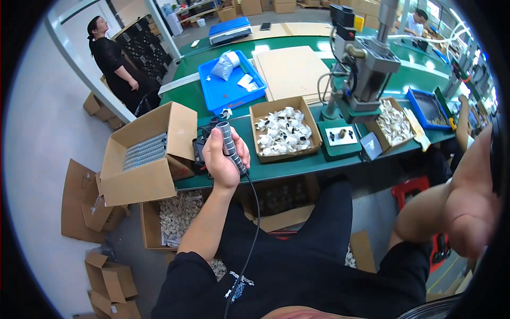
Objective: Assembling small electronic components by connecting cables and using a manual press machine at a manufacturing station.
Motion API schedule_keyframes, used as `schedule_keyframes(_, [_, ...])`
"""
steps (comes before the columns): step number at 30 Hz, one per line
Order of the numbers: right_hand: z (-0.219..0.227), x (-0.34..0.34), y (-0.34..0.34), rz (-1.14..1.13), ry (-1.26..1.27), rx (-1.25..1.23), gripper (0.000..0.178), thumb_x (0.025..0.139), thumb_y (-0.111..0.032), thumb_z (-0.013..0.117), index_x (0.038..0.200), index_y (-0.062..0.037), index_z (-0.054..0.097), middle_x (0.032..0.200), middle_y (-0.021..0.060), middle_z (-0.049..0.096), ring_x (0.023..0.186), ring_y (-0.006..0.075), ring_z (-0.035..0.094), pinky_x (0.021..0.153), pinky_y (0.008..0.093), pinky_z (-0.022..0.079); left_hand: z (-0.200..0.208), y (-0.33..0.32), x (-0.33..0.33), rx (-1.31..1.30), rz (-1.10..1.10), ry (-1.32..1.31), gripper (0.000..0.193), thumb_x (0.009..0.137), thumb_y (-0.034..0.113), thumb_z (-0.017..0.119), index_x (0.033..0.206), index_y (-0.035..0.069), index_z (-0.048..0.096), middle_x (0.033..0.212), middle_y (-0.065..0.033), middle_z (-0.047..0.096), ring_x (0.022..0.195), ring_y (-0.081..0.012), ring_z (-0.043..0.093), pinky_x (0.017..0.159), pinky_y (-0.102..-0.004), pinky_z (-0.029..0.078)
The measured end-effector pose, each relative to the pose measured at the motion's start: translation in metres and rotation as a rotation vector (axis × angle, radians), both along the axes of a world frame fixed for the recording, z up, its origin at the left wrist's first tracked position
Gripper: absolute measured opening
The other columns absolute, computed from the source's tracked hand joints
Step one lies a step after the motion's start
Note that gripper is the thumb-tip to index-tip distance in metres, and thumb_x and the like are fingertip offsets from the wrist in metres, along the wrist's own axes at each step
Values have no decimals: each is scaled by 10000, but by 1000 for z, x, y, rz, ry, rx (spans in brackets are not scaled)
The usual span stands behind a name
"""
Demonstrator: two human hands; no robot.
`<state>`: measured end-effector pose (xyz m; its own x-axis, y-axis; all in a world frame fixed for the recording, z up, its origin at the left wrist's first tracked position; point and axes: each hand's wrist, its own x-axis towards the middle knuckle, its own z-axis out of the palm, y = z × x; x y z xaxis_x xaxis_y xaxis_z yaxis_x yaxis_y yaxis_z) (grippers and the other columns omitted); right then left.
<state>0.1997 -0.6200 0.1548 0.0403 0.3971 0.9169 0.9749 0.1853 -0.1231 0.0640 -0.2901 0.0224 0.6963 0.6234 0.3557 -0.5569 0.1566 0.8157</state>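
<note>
My left hand (226, 167) is raised in front of the bench, its fingers wrapped round a short stack of grey metal rings (227, 139). The stack stands tilted, its round top end facing up. A thin black cable (258, 212) runs from beside the lower end of the stack down across my shirt. My right hand (473, 204) is lifted close to the camera at the right rim, away from the bench. Its fingers are blurred and partly cut off, so what they do is hidden. An open carton (133, 183) with rows of similar grey cylinders stands left of my left hand.
White plastic parts fill a carton (254, 127) on the green bench (276, 170). Right of it stands a press (366, 69) over a green fixture (336, 153). A blue tray (204, 87) and cardboard sheets (292, 69) lie behind. One person (114, 66) stands at left; others sit at right.
</note>
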Motion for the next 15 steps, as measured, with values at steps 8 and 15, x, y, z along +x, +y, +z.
schedule_keyframes(8, [2, 54, -48, 55, -247, 75, 617, 841, -395, 682, 1275, 10, 510, 1173, 158, 546, 1047, 260, 522, 884, 397, 427, -3, 3, -14, 36, 3, 43, 471, 1006, 485, 356, 846, 57, 469, 536, -44, 419, 380, -154, 412, 331, -274, 350])
schedule_keyframes(15, [-32, 48, -166, -57, -551, 81, 606, 828, -414, 692, 1253, -17, 523, 1142, 139, 548, 1004, 248, 516, 847, 386, 417, -18, -2, -49, -102, 135, 80, 468, 1006, 448, 377, 802, 38, 476, 511, -64, 440, 361, -156, 436, 324, -269, 368])
